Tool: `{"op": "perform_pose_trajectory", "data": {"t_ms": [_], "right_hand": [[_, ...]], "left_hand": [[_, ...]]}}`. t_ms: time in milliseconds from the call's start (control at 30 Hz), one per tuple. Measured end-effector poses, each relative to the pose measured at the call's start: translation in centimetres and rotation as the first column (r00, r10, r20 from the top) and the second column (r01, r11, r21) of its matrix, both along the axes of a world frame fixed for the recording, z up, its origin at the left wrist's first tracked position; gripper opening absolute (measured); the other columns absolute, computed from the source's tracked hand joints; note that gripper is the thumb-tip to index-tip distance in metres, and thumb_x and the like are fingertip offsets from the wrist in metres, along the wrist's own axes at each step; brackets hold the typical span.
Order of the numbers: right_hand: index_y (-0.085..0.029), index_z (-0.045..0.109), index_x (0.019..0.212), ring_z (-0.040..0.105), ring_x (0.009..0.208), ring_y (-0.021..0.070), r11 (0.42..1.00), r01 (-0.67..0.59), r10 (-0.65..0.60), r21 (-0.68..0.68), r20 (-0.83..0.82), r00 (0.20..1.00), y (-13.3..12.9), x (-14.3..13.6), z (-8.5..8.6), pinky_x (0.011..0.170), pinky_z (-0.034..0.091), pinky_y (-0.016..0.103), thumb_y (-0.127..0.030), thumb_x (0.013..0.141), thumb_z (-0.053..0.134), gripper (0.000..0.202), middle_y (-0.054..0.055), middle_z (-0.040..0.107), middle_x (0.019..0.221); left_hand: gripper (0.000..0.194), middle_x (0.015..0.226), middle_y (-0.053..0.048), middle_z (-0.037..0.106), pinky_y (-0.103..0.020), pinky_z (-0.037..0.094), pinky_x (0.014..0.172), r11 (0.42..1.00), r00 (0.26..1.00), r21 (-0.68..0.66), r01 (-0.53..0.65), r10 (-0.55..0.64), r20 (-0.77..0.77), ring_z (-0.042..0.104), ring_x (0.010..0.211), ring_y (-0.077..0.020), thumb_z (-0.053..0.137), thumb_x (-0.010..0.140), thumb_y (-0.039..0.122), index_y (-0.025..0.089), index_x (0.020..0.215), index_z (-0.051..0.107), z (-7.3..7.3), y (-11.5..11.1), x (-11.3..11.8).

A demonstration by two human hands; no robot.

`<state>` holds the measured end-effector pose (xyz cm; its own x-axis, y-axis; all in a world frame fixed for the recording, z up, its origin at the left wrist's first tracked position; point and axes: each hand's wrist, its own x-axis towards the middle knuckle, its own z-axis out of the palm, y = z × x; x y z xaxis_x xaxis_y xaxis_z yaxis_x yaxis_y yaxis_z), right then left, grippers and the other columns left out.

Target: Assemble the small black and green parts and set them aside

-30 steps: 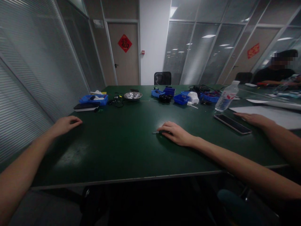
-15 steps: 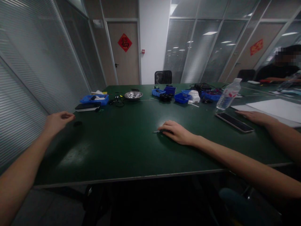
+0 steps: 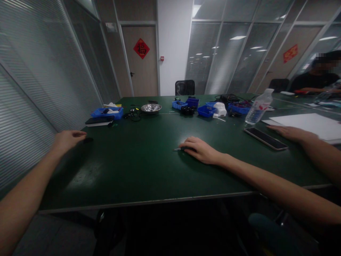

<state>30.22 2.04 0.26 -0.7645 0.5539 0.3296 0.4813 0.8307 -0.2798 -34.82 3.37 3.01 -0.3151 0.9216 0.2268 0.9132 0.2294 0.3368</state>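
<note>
Near the left edge of the green table [image 3: 133,170], my left hand [image 3: 69,139] hovers with thumb and fingertips pressed together. Beside its fingertips lies a small dark object [image 3: 88,140]; whether the fingers touch it, or hold anything else, I cannot make out. My right hand [image 3: 199,149] rests on the middle of the table, its fingers wrapped round a small tool with a dark handle. The tool's thin metal tip [image 3: 176,149] points left out of the fingers, and the palm hides part of the handle.
A phone [image 3: 265,138], a clear bottle [image 3: 259,106] and another person's hand [image 3: 291,133] beside white paper [image 3: 317,124] are on the right. Farther back stand blue trays [image 3: 206,111], a metal bowl [image 3: 151,108] and a dark notebook [image 3: 99,121].
My left hand has moved slightly right and down, closer to the small dark object. The white paper at the right has shifted. My right hand stays in place with the tool.
</note>
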Motion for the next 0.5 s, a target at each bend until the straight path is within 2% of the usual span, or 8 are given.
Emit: {"op": "perform_pose_trajectory", "data": {"t_ms": [133,333,500], "right_hand": [[-0.026,0.067,0.141,0.063,0.109,0.0265,1.000,-0.008,0.008,0.000,0.005,1.000,0.1,0.0,-0.1,0.095,0.052,0.045,-0.030,0.112,0.052,0.032,0.011,0.069,0.121],[-0.027,0.067,0.140,0.063,0.109,0.0268,1.000,-0.006,0.006,0.012,0.001,1.000,0.2,0.0,-0.2,0.096,0.053,0.046,-0.030,0.112,0.053,0.032,0.011,0.069,0.120],[-0.027,0.067,0.141,0.063,0.110,0.0268,1.000,-0.011,0.011,0.006,0.000,1.000,0.1,0.0,-0.1,0.096,0.053,0.046,-0.030,0.112,0.052,0.032,0.010,0.069,0.121]], "left_hand": [[0.044,0.097,-0.003,0.082,-0.020,0.045,0.071,1.000,1.000,-0.013,0.013,-0.013,-0.009,0.070,0.087,-0.0195,0.071,0.088,0.042,0.011,0.117,0.080,0.7,-0.4,0.9],[0.038,0.090,0.000,0.082,-0.019,0.044,0.066,1.000,1.000,-0.012,0.004,-0.004,0.002,0.069,0.076,-0.0170,0.071,0.088,0.040,0.012,0.111,0.082,1.0,-0.5,1.3],[0.044,0.088,-0.002,0.081,-0.021,0.045,0.064,0.992,0.998,-0.124,-0.031,0.039,0.057,0.068,0.073,-0.0177,0.074,0.089,0.045,0.012,0.118,0.081,0.7,0.1,0.6]]}}
